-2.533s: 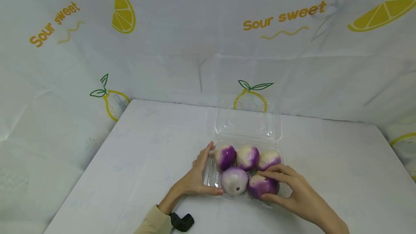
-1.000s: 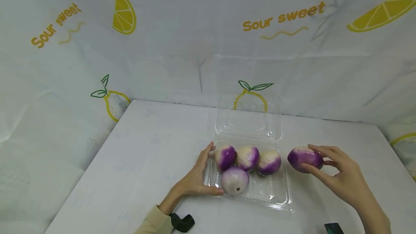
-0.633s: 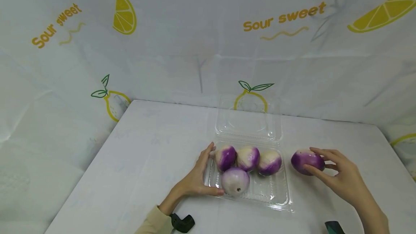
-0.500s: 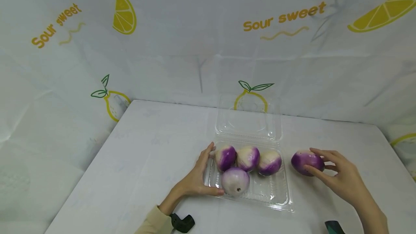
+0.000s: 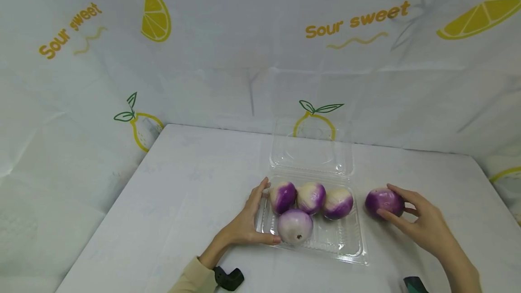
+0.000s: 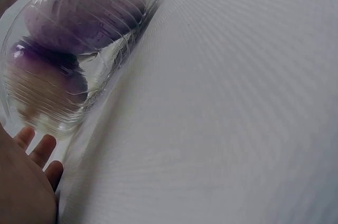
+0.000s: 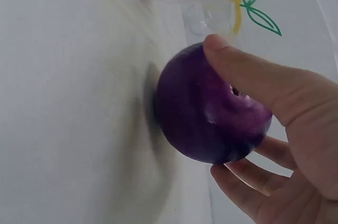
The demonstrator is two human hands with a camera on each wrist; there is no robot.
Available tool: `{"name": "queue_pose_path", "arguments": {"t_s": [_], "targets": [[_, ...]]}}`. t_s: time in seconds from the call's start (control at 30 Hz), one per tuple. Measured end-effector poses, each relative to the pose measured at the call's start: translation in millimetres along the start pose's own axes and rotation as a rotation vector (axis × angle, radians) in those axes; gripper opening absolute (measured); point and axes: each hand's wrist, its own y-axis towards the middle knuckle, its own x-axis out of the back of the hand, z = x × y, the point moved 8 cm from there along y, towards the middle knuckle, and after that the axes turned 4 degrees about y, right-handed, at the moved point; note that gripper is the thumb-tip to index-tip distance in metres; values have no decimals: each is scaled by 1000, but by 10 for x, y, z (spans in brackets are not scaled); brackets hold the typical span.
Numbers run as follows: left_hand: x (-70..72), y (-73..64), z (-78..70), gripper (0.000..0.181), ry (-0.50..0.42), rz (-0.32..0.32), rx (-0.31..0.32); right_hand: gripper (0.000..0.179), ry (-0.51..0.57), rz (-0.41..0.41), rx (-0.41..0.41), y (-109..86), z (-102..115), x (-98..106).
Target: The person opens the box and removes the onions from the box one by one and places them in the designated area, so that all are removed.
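A clear plastic clamshell container [image 5: 339, 241] lies on the table, its lid [image 5: 309, 153] folded back behind it. Several purple-and-white turnips [image 5: 295, 226] sit inside; the front right part of the base is bare. My left hand [image 5: 244, 225] spans the container's left end, fingers near the back corner and thumb along the front edge. In the left wrist view, its fingertips lie right at the clear wall. To the right of the container, my right hand [image 5: 423, 225] holds another turnip [image 7: 206, 108] between thumb and fingers, right at the table surface.
A white cloth-covered table [image 5: 195, 180] carries everything. Behind it hangs a white sheet with lemon prints [image 5: 155, 17]. A black strap piece [image 5: 229, 279] shows by the left wrist, and a dark device [image 5: 415, 284] near the right forearm.
My right hand has lifted the turnip from the container's front right and carried it right of the box. Lately it has turned slightly in my fingers. My left hand has stayed put.
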Motion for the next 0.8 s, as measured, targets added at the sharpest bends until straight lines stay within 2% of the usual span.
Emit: {"name": "queue_pose_path", "arguments": {"t_s": [0.17,0.53,0.8], "targets": [[-1,5,-11,140,6,-4,-17,93,-61,-8,-28,11,8,-55],[-2,1,39,140,14,-13,-3,89,-134,-30,-112,6,7,-122],[-1,0,33,139,16,-13,0,90,-107,-17,-117,9,-58,-121]]}}
